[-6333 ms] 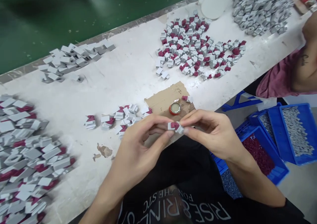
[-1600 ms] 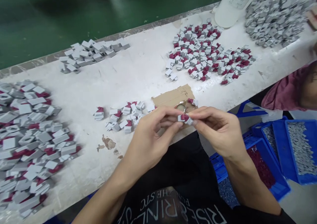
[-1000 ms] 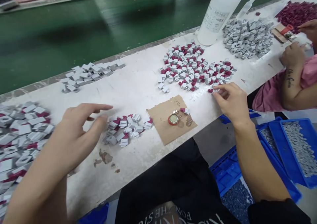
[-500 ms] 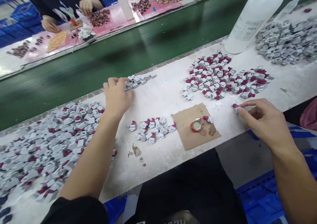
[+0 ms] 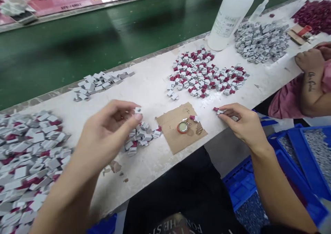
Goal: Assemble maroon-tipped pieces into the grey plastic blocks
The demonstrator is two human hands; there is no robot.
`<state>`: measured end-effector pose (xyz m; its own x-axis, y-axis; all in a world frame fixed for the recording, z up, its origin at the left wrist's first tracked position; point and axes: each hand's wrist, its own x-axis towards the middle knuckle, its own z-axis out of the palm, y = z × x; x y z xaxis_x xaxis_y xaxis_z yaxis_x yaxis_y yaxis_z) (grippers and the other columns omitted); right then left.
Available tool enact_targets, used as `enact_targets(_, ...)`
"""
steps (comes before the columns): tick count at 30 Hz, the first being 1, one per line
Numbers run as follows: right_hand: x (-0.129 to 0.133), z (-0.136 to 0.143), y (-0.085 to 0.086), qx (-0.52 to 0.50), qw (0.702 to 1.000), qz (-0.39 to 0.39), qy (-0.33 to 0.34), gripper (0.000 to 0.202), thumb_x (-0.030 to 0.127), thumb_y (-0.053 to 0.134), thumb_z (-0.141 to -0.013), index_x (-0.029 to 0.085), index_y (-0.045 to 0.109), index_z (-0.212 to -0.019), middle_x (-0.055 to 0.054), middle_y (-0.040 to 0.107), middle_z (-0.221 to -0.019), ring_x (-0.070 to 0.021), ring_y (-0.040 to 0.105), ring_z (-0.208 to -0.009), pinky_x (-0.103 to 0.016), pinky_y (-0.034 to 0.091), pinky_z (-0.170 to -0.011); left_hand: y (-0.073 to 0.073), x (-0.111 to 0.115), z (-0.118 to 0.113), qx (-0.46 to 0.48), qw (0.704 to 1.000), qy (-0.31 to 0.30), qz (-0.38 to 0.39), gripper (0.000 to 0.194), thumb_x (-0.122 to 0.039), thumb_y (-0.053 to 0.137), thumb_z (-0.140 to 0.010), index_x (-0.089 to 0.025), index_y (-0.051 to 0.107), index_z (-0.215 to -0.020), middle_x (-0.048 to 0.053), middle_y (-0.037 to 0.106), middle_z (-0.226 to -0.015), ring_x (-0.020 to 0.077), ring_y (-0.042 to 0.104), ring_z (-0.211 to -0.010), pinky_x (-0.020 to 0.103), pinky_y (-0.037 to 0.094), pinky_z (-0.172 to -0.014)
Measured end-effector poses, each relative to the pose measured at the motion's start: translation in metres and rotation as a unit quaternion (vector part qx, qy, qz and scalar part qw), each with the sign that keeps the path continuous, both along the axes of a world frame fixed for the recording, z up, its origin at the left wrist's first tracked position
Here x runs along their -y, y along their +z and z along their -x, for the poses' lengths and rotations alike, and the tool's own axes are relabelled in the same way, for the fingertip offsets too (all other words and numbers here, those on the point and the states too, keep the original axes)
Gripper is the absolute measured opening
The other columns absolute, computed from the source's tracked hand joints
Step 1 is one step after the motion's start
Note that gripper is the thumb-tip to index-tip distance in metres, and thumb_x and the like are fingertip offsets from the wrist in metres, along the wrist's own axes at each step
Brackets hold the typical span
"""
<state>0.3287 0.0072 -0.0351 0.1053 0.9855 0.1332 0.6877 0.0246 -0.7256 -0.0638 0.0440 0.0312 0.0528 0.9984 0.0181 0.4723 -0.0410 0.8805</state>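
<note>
A person's left hand (image 5: 106, 132) pinches a grey block (image 5: 138, 110), the right hand (image 5: 247, 127) a maroon-and-grey piece (image 5: 216, 109), above a white table (image 5: 150, 85).
Both look light, stiff and easily dropped, best held by flat sides; the two-tone piece lies roughly crosswise, maroon end leftward, the block's long axis unclear.

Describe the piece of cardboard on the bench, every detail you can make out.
The cardboard is a brown, roughly square piece with uneven edges, lying flat and skewed on the pale bench. Dark, wet-looking stains mark its right side. A round, red-rimmed item with a pale greenish centre sits on it; a grey-and-maroon part lies at its right edge. Neither the left hand nor the right hand touches it.
</note>
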Motion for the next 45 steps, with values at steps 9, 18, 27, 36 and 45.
enact_targets(9,0.015,0.033,0.014,-0.087,0.996,-0.034,-0.012,0.007,0.027,0.084,-0.101,0.029,0.089,-0.106,-0.005,0.085,-0.104,-0.0255,0.081,-0.094,-0.042,0.067,-0.084,-0.028,0.049,-0.035,0.294,0.932,-0.088,0.193,0.016,-0.036,0.079,-0.111,-0.029,0.081,-0.125,0.007,0.084,-0.109,0.0211,0.084,-0.086,0.033,0.075,-0.074)
enact_targets(18,0.041,0.085,0.020,-0.188,0.981,0.001,0.050,0.012,0.022,0.084,-0.104,0.030,0.091,-0.110,-0.005,0.087,-0.106,-0.0260,0.083,-0.099,-0.043,0.069,-0.086,-0.033,0.059,-0.063,0.318,0.932,-0.027,0.173,0.016,-0.029,0.085,-0.106,-0.023,0.073,-0.116,0.004,0.083,-0.100,0.0181,0.083,-0.082,0.032,0.076,-0.078)
enact_targets(27,0.038,0.095,0.018,-0.171,0.983,0.006,0.062,0.017,0.018,0.082,-0.103,0.030,0.090,-0.112,-0.004,0.087,-0.108,-0.0254,0.083,-0.101,-0.043,0.070,-0.088,-0.040,0.064,-0.065,0.287,0.935,-0.032,0.205,0.021,-0.034,0.090,-0.102,-0.023,0.086,-0.120,0.005,0.087,-0.099,0.0207,0.085,-0.087,0.035,0.077,-0.086)
enact_targets(36,0.035,0.100,0.024,-0.161,0.984,0.013,0.070,0.013,0.023,0.082,-0.106,0.030,0.090,-0.112,-0.005,0.087,-0.107,-0.0264,0.083,-0.099,-0.045,0.072,-0.087,-0.035,0.065,-0.064,0.243,0.951,-0.039,0.190,0.018,-0.037,0.078,-0.109,-0.024,0.086,-0.120,0.007,0.087,-0.112,0.0219,0.085,-0.096,0.037,0.076,-0.094)
enact_targets(45,0.034,0.101,0.026,-0.154,0.986,0.013,0.066,0.016,0.020,0.081,-0.105,0.031,0.090,-0.112,-0.004,0.087,-0.107,-0.0266,0.083,-0.100,-0.046,0.071,-0.088,-0.036,0.066,-0.065,0.297,0.928,-0.063,0.215,0.019,-0.030,0.086,-0.103,-0.024,0.083,-0.121,0.008,0.086,-0.122,0.0250,0.086,-0.108,0.038,0.074,-0.098)
